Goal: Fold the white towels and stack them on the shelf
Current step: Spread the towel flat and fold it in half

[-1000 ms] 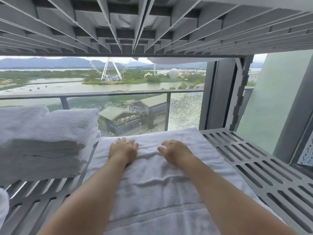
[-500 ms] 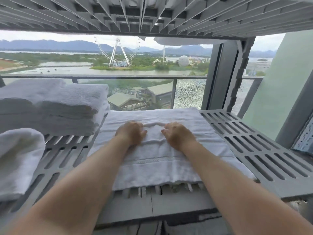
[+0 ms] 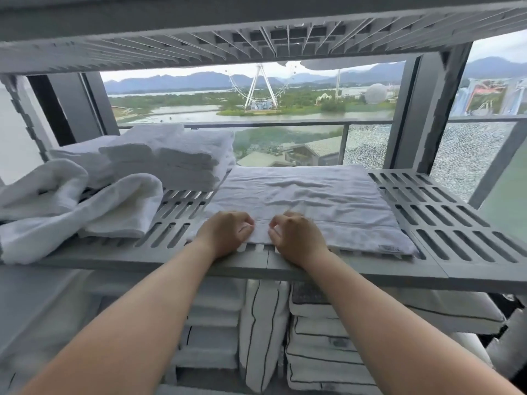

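A folded white towel (image 3: 313, 195) lies flat on the grey slotted shelf (image 3: 456, 218), a little wrinkled, with its label at the near right corner. My left hand (image 3: 225, 232) and my right hand (image 3: 296, 238) sit side by side at the middle of the towel's near edge. Both have curled fingers that pinch that edge. A stack of folded white towels (image 3: 171, 161) stands at the back left of the same shelf. In front of the stack, loosely rolled white towels (image 3: 85, 206) lie at the left.
Another slotted shelf (image 3: 256, 38) hangs close overhead. Below, white cushions with dark piping (image 3: 322, 337) fill the lower level. Grey uprights (image 3: 445, 109) frame the right side. Bare slotted shelf shows right of the towel. Behind is a window with a railing.
Both hands have slid back over the flat towel from its far part to its near edge, and the fingers have curled. The view has pulled back and now shows the lower shelf.
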The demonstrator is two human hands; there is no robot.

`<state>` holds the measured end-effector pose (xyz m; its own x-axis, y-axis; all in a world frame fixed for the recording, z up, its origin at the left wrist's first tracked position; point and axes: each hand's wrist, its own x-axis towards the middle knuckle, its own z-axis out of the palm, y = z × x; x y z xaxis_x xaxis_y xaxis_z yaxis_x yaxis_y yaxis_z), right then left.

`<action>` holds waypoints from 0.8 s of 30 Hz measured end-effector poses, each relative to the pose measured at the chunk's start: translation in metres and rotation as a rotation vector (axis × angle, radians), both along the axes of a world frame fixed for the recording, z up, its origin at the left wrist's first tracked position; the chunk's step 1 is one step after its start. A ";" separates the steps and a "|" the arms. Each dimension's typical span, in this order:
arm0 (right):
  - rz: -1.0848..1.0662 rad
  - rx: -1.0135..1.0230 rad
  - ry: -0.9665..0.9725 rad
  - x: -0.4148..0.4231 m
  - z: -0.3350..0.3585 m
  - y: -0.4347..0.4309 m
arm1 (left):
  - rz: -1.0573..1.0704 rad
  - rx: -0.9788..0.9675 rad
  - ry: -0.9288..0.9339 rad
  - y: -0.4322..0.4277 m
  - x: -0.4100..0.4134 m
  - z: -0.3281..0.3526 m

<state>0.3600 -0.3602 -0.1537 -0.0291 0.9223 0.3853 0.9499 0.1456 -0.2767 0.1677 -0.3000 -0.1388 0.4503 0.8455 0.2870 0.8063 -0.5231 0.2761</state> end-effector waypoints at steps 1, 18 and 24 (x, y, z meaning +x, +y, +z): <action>0.006 -0.052 0.000 0.002 0.000 -0.004 | 0.002 -0.012 -0.011 -0.006 -0.006 0.000; 0.130 0.003 -0.065 -0.100 0.022 -0.001 | 0.000 0.334 0.312 -0.014 -0.097 0.009; 0.068 -0.037 -0.088 -0.125 0.019 0.019 | 0.017 0.248 0.075 0.003 -0.102 0.010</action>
